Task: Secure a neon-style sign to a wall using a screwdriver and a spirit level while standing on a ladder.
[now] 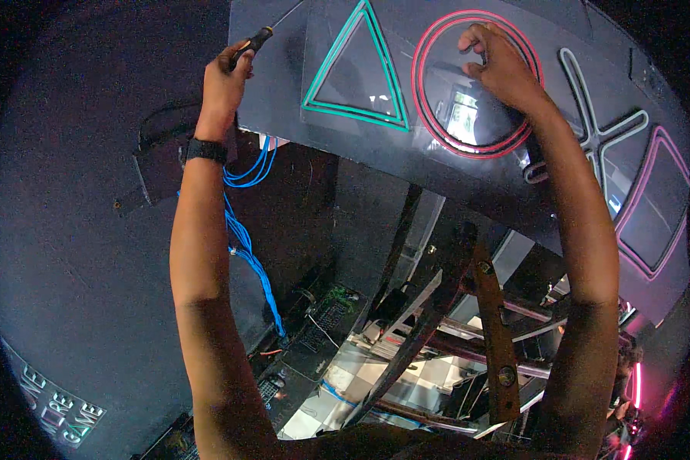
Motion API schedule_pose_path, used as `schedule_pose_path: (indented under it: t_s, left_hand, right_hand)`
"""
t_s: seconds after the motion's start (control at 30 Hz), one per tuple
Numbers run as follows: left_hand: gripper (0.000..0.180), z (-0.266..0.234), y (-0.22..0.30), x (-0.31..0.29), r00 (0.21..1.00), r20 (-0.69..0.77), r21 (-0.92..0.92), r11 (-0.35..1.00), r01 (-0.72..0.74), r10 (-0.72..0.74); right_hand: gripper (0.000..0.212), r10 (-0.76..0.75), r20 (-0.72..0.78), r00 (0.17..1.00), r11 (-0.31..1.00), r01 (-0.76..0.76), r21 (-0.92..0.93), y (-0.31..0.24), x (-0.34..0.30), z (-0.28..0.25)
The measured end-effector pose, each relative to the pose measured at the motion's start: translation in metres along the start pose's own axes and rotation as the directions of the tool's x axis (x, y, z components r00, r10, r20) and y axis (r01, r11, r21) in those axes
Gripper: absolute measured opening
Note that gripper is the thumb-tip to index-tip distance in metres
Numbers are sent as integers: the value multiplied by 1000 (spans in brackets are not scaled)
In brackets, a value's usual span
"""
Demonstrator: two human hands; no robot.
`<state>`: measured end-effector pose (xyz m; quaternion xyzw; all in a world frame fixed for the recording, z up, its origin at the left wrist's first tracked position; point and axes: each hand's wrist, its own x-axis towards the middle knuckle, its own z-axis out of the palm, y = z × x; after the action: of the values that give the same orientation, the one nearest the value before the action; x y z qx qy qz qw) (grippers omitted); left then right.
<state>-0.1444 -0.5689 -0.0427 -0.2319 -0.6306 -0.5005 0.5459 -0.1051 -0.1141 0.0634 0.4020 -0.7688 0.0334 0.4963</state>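
My left hand (232, 67) is closed around a screwdriver (251, 47) with a black and yellow handle, at the left end of a dark glossy panel (276, 100). Its thin shaft points up and to the right. My right hand (502, 67) hovers over or rests against the red ring-shaped light (420, 92) on that panel; which of the two I cannot tell. Its fingers are curled, the thumb stands apart from them, and nothing shows between. A green triangle light (395, 77) sits between my hands. A pale cross-shaped light (583, 92) lies right of my right hand, partly behind the forearm.
A pinkish square light (636, 199) is at the panel's right end. Blue cables (245, 245) hang below its left end, beside a dark wall. Lower down are a keyboard (326, 326), a wooden stepladder-like frame (498, 345) and a checkered floor (337, 376).
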Motion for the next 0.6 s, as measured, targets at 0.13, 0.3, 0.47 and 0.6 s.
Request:
schedule_pose_path:
  t_s: [0.13, 0.3, 0.47, 0.6]
  left_hand:
    - [32, 0, -1, 5, 1000, 12, 57, 998, -13, 12]
    - [31, 2, 4, 6, 1000, 24, 65, 998, -1, -1]
    - [30, 6, 2, 8, 1000, 6, 94, 996, -1, 1]
    - [30, 4, 0, 10, 1000, 23, 42, 999, -17, 16]
  right_hand:
    - [35, 7, 3, 1000, 1000, -7, -20, -2, 0, 1]
    - [35, 38, 7, 999, 999, -38, -22, -6, 0, 0]
    - [35, 49, 15, 999, 999, -49, -18, -3, 0, -1]
    - [35, 62, 11, 998, 998, -62, -9, -5, -1, 0]
